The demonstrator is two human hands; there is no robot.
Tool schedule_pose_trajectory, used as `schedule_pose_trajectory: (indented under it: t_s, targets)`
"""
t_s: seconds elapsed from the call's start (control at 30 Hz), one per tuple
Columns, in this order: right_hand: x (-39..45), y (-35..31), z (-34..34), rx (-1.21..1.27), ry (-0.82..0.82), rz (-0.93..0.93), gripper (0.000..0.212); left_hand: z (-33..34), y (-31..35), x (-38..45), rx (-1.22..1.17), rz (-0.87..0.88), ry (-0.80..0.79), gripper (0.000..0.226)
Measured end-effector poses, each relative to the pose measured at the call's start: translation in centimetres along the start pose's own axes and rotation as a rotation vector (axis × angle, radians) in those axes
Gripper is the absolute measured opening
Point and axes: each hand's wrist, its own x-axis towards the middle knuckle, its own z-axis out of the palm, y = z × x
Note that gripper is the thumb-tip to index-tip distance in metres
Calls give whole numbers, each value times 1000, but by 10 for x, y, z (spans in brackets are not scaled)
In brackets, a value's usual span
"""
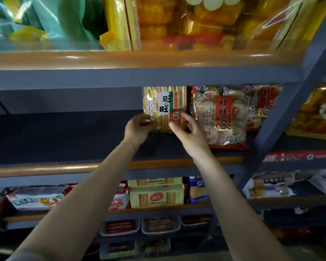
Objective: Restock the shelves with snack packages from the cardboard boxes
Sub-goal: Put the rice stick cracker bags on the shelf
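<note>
A yellow rice-cracker package with a white label stands upright on the middle shelf. My left hand grips its lower left corner with curled fingers. At its lower right, my right hand pinches the edge near a small red square on the label. Just to the right stands a red-and-white snack package, touching or nearly touching the yellow one. No cardboard box is in view.
The middle shelf is dark and bare to the left of the package. Big yellow and green bags fill the upper shelf. Below are yellow boxes, other packs and plastic trays. A grey upright post slants on the right.
</note>
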Motion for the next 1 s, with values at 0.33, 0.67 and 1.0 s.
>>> schedule_pose_trajectory:
  t_s: [0.33, 0.67, 1.0]
  targets:
    - [-6, 11, 11, -36, 89, -101, 53, -6, -9, 3, 89, -37, -57, 40]
    - [-56, -24, 99, 103, -43, -180, 4, -121, -15, -93, -220, 116, 130, 6]
    - [-189, 13, 405, 16, -711, 178, 13, -348, -253, -237, -64, -588, 475, 20]
